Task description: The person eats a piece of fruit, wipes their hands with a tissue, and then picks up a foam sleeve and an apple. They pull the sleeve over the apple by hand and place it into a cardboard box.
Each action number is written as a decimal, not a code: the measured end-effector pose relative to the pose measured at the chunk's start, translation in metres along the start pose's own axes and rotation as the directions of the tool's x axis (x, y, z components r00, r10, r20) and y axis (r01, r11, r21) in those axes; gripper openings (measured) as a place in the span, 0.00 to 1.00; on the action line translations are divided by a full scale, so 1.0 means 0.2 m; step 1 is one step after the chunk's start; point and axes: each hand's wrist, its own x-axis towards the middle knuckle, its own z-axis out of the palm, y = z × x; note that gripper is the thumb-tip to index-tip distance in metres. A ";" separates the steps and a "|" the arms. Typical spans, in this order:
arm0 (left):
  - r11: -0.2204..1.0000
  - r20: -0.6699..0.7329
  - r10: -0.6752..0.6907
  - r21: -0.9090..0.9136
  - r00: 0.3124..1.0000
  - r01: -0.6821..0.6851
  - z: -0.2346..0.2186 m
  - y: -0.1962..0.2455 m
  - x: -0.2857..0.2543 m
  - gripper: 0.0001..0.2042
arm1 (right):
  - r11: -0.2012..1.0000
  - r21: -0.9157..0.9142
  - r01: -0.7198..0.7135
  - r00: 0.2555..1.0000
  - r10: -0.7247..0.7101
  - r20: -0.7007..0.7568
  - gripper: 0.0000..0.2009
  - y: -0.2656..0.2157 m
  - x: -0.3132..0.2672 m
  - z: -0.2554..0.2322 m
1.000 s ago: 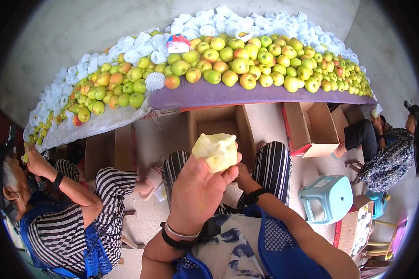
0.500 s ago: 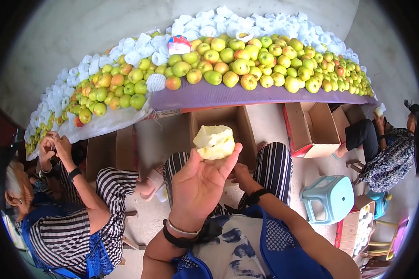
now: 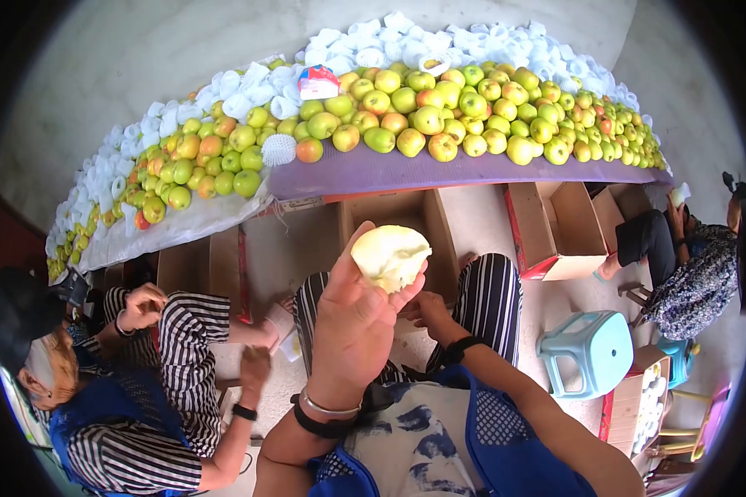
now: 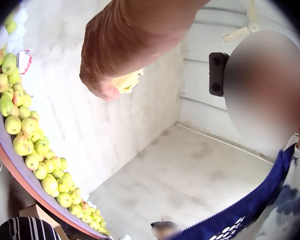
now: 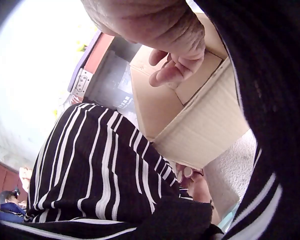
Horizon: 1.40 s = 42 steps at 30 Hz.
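Note:
Raised at the centre of the head view, my left hand (image 3: 352,331) grips a pale, peeled and bitten apple (image 3: 389,255) between thumb and fingers. The left wrist view shows the same hand (image 4: 125,45) from behind, with part of the apple (image 4: 127,82) past its fingers. My right hand (image 3: 429,313) hangs by the striped trouser leg (image 3: 487,311), its fingers loosely curled and holding nothing. Over an open cardboard box (image 5: 205,117), the right wrist view shows that hand (image 5: 165,35) empty.
Apples (image 3: 427,120) and white foam nets (image 3: 389,37) cover the long purple-edged table (image 3: 373,170). Cardboard boxes (image 3: 555,219) stand below. A blue stool (image 3: 593,352) is at right. People sit on both sides, one in stripes (image 3: 133,447) at left.
The apple has turned in my left hand, and the thumb and fingers have closed around it again. At left, the neighbouring person has lowered both arms from the table. My right hand has stayed put.

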 end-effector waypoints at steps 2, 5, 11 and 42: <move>0.985 -0.035 0.047 0.166 0.998 -0.040 0.02 0.01 0.00 0.31 | 1.000 0.009 0.013 1.000 -0.013 -0.001 0.16 0.00 -0.01 0.00; 0.954 -0.034 0.075 0.294 0.997 -0.062 0.01 0.00 -0.01 0.33 | 1.000 0.001 0.005 1.000 -0.005 -0.004 0.16 -0.01 -0.01 0.00; 0.986 0.015 0.010 0.168 1.000 -0.012 -0.02 -0.02 -0.02 0.29 | 0.999 -0.041 0.016 0.999 -0.015 0.037 0.16 0.01 0.01 -0.01; 0.841 0.144 0.203 0.481 0.969 -0.248 0.02 0.01 -0.05 0.27 | 1.000 0.006 0.017 0.998 -0.018 0.058 0.13 0.15 0.19 -0.02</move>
